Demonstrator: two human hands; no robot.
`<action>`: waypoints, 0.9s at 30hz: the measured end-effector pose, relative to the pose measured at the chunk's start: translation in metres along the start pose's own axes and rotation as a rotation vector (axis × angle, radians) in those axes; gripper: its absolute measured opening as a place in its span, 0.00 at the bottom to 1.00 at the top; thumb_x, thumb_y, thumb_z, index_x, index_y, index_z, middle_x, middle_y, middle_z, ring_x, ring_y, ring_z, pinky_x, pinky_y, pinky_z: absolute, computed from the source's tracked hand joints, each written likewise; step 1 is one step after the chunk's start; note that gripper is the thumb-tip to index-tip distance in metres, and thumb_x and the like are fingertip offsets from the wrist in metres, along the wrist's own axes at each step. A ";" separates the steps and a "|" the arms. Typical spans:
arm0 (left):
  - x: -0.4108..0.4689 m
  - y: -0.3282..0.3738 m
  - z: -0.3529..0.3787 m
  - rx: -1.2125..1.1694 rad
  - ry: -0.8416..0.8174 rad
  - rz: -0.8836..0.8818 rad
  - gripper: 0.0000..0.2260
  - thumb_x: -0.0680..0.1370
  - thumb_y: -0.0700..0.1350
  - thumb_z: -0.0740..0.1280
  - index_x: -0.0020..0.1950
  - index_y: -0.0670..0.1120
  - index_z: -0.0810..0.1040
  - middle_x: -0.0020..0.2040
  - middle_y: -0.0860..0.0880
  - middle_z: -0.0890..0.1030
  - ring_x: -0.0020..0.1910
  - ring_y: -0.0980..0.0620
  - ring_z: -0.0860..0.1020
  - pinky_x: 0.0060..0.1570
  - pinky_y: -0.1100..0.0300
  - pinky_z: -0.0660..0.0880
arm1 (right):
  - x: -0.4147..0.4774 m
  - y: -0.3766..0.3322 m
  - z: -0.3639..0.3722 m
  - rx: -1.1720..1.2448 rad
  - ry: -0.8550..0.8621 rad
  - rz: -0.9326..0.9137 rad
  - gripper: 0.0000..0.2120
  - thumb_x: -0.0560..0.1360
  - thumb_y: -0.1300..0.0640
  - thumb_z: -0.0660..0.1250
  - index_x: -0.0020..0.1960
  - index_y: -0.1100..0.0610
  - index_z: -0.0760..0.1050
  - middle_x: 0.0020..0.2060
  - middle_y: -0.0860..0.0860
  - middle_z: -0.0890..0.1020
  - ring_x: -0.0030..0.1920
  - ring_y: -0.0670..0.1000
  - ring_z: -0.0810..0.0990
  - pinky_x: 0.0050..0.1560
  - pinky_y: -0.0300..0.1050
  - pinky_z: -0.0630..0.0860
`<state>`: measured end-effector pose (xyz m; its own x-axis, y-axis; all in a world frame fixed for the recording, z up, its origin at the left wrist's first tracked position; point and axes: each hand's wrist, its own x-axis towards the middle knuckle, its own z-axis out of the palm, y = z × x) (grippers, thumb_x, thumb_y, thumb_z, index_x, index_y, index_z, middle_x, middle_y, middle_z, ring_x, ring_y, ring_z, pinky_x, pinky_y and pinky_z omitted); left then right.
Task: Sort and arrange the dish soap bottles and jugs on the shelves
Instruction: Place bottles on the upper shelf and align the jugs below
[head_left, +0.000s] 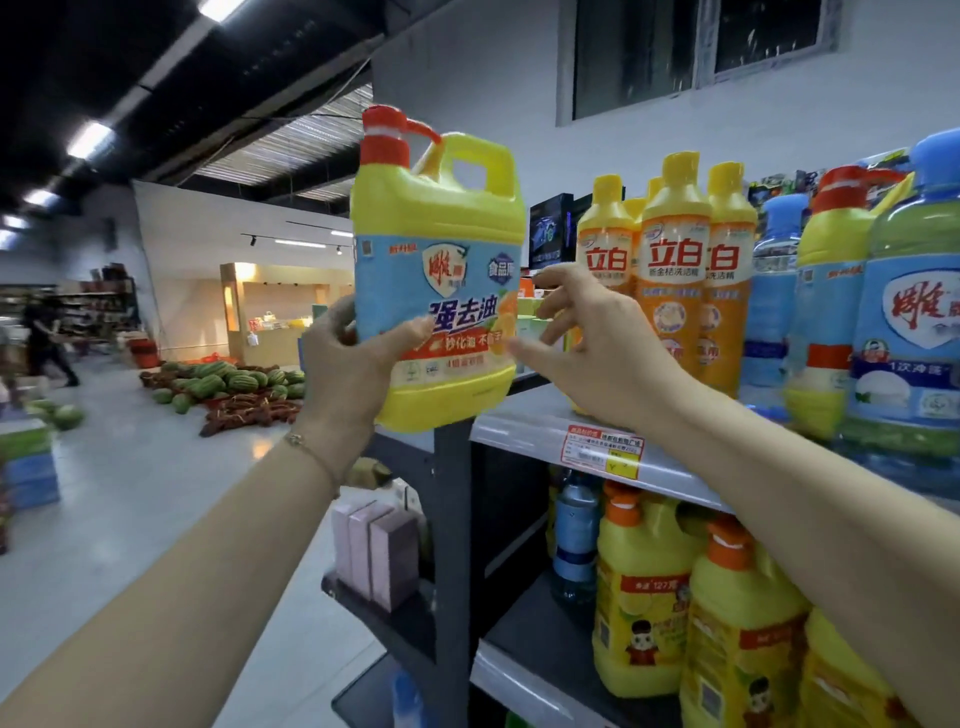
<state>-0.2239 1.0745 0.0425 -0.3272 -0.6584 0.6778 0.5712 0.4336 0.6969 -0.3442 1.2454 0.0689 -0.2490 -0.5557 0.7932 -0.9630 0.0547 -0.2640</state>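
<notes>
Single view: head-worn, wide-angle, straight lines bowed toward edges. Camera stands at end of shelf (519, 415), facing it obliquely, pitched slightly up: ceiling lights (88, 139) top left, window (634, 52) top right. Forearms enter from bottom corners. Left hand (353, 364), right hand (587, 343) and jug (436, 291) sit at frame centre, close to lens. Left half opens onto floor (130, 493), back wall well off.

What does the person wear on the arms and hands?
The left hand and right hand have no gloves, and no sleeves show on either arm. A thin bracelet with a small charm sits on the left wrist.
</notes>
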 end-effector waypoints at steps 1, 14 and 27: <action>-0.010 0.002 -0.009 -0.056 -0.018 -0.033 0.13 0.65 0.41 0.78 0.46 0.52 0.82 0.42 0.51 0.86 0.42 0.47 0.85 0.38 0.55 0.82 | 0.001 -0.003 0.006 0.081 -0.044 0.076 0.30 0.70 0.44 0.72 0.67 0.53 0.67 0.49 0.46 0.78 0.44 0.45 0.80 0.39 0.38 0.77; -0.140 -0.054 -0.027 -0.138 -0.436 -0.289 0.28 0.50 0.55 0.84 0.47 0.49 0.85 0.46 0.47 0.87 0.41 0.48 0.85 0.36 0.59 0.80 | -0.132 0.011 0.010 0.642 -0.161 0.308 0.45 0.51 0.48 0.84 0.63 0.50 0.67 0.55 0.46 0.80 0.54 0.48 0.82 0.44 0.48 0.82; -0.244 -0.106 0.116 -0.134 -0.876 -0.390 0.31 0.54 0.47 0.82 0.55 0.40 0.80 0.51 0.45 0.85 0.52 0.46 0.83 0.44 0.54 0.81 | -0.305 0.065 -0.092 0.264 0.121 0.605 0.47 0.53 0.42 0.82 0.65 0.57 0.67 0.58 0.49 0.79 0.58 0.47 0.79 0.49 0.43 0.80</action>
<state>-0.2920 1.2610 -0.1692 -0.9261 -0.0254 0.3765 0.3670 0.1720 0.9142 -0.3405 1.4951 -0.1398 -0.7615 -0.3933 0.5151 -0.5963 0.1136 -0.7947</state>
